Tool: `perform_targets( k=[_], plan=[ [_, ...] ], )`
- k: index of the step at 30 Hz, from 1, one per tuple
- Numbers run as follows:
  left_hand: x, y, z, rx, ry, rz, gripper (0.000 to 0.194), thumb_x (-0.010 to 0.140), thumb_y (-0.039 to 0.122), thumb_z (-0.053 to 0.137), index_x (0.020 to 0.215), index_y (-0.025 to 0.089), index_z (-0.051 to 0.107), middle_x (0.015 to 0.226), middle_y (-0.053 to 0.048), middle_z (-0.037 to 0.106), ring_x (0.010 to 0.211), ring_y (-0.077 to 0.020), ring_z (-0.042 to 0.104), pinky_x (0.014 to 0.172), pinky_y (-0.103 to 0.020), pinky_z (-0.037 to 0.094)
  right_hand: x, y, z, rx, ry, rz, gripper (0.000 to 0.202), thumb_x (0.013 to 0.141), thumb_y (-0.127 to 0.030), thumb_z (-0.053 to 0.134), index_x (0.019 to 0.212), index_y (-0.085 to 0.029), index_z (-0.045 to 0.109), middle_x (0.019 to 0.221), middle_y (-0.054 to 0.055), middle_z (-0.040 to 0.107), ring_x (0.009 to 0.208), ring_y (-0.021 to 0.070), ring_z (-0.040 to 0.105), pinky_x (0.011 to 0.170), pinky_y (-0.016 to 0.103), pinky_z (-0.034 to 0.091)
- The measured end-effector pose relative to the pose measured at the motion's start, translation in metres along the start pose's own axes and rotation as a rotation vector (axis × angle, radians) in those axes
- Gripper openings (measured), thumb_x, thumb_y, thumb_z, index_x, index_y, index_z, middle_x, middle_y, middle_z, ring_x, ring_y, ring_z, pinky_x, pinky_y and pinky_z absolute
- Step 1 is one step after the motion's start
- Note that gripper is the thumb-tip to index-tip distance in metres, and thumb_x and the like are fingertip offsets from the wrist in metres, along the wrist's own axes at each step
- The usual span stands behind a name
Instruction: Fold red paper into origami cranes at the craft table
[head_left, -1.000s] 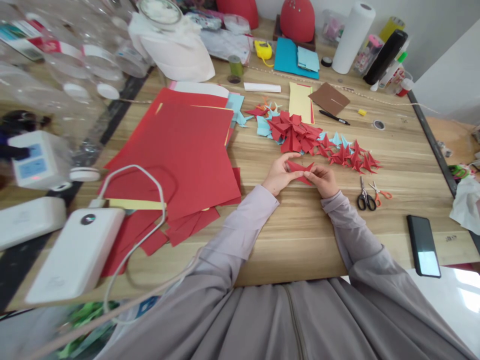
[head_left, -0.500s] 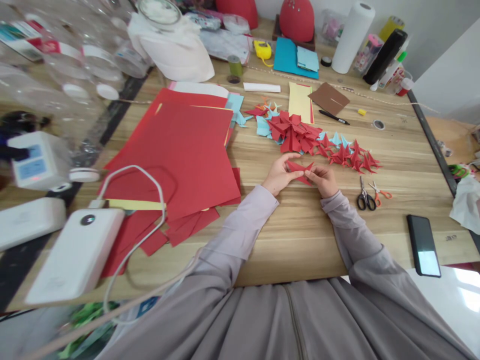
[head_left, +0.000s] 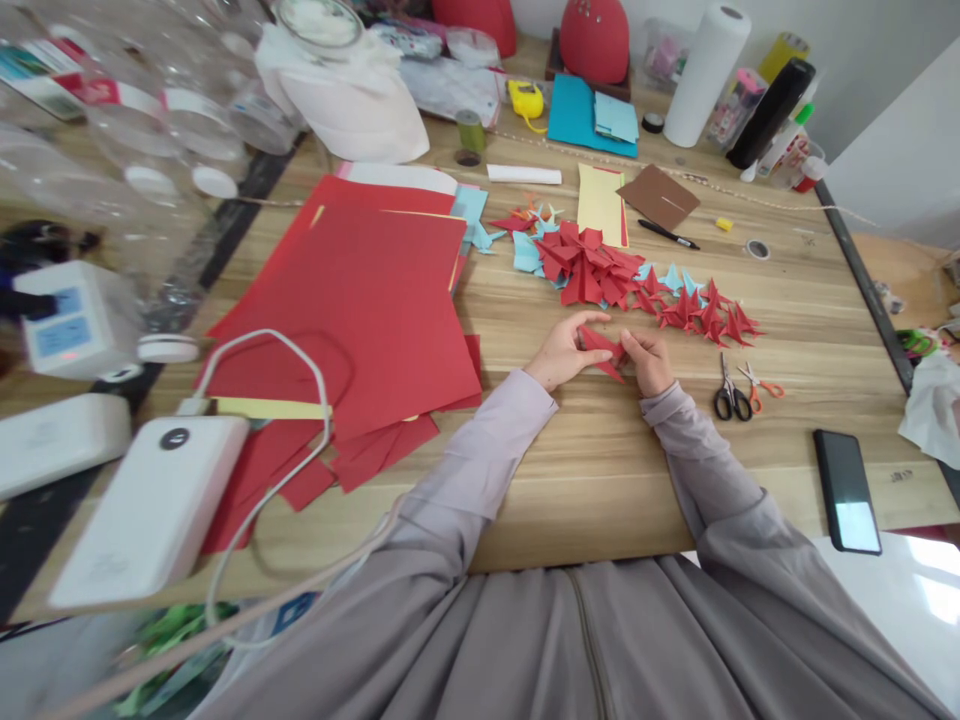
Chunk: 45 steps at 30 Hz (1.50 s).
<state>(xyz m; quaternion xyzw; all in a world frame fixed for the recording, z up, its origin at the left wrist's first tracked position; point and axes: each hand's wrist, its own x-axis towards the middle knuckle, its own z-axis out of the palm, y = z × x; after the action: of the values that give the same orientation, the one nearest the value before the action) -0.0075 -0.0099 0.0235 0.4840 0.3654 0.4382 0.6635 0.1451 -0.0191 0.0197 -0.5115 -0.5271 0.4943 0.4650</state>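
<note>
Between my hands is a small folded piece of red paper (head_left: pixel 596 340), pointed at its ends and held just above the wooden table. My left hand (head_left: pixel 564 350) pinches it from the left, thumb on top. From the right, my right hand (head_left: pixel 646 360) grips its edge between thumb and fingers, which partly hide that end. Just beyond lies a heap of folded red paper pieces (head_left: pixel 589 265), with red paper cranes (head_left: pixel 701 310) trailing off to the right. A few light blue folded pieces (head_left: pixel 527 252) lie among them.
Large red sheets (head_left: pixel 375 310) are stacked on the left, near a white power bank (head_left: pixel 154 510) with a looped cable. Black scissors (head_left: pixel 729 392), orange scissors (head_left: pixel 759 386) and a phone (head_left: pixel 847 490) lie to the right. Clear plastic bottles (head_left: pixel 187 130) crowd the far left.
The red paper between my hands has been turned or bent, its right point now tucked at my right fingers. My right thumb has lifted and shifted slightly.
</note>
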Motion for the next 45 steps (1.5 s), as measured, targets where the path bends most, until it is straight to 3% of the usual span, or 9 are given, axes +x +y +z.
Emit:
perform_targets(
  k=[6,12,19,28,33,40,45],
  plan=[
    [0.001,-0.003,0.0,-0.034,-0.014,-0.004,0.057,0.056,0.014,0.077,0.109,0.015,0.056,0.075,-0.001,0.067,0.07,-0.0152,0.064,0.072,-0.032,0.053,0.001,0.003,0.001,0.036,0.045,0.005,0.05,0.07,-0.062,0.059,0.048,-0.018,0.058,0.041,0.0,0.055,0.04,0.0098,0.048,0.043,0.024,0.039],
    [0.003,-0.005,0.001,-0.152,0.102,0.001,0.061,0.055,0.016,0.077,0.111,0.015,0.051,0.079,-0.002,0.069,0.073,-0.0168,0.066,0.074,-0.034,0.054,0.002,0.005,-0.001,0.089,0.063,0.001,0.045,0.073,-0.059,0.059,0.055,-0.017,0.062,0.048,0.001,0.06,0.042,0.0103,0.05,0.046,0.025,0.041],
    [0.004,-0.005,-0.001,-0.17,0.094,-0.003,0.06,0.056,0.018,0.077,0.11,0.016,0.051,0.076,0.0,0.068,0.068,-0.0143,0.065,0.073,-0.032,0.054,0.0,0.0,-0.002,0.01,-0.069,-0.105,0.035,0.067,-0.05,0.071,0.059,-0.017,0.062,0.054,-0.001,0.06,0.051,0.0096,0.051,0.051,0.024,0.042],
    [0.002,-0.002,0.0,-0.227,0.011,-0.011,0.06,0.055,0.019,0.079,0.109,0.015,0.053,0.071,0.001,0.068,0.063,-0.0146,0.065,0.068,-0.03,0.054,0.003,0.004,-0.01,0.023,-0.17,-0.052,0.039,0.068,-0.056,0.068,0.062,-0.017,0.066,0.06,0.001,0.063,0.055,0.0103,0.055,0.056,0.025,0.045],
    [0.001,0.0,0.001,-0.28,0.017,-0.04,0.06,0.055,0.023,0.08,0.109,0.016,0.053,0.073,-0.001,0.068,0.062,-0.0155,0.065,0.066,-0.032,0.054,0.003,0.003,-0.009,-0.001,-0.111,-0.035,0.043,0.066,-0.06,0.066,0.06,-0.018,0.065,0.058,0.001,0.063,0.052,0.0098,0.052,0.053,0.025,0.044],
    [0.003,-0.001,0.002,-0.334,0.135,-0.062,0.05,0.06,0.025,0.077,0.103,0.016,0.055,0.078,-0.002,0.069,0.067,-0.0135,0.065,0.069,-0.03,0.054,0.001,-0.002,-0.001,-0.007,-0.008,-0.073,0.041,0.065,-0.059,0.068,0.058,-0.019,0.064,0.058,0.001,0.065,0.051,0.0098,0.052,0.055,0.026,0.045],
    [0.003,-0.002,0.003,-0.259,0.099,0.012,0.054,0.054,0.024,0.08,0.101,0.014,0.055,0.074,-0.001,0.069,0.065,-0.014,0.065,0.07,-0.031,0.054,0.0,-0.004,-0.001,-0.022,-0.055,-0.092,0.038,0.065,-0.056,0.069,0.058,-0.018,0.065,0.058,0.001,0.065,0.055,0.0113,0.056,0.058,0.027,0.048]
  ],
)
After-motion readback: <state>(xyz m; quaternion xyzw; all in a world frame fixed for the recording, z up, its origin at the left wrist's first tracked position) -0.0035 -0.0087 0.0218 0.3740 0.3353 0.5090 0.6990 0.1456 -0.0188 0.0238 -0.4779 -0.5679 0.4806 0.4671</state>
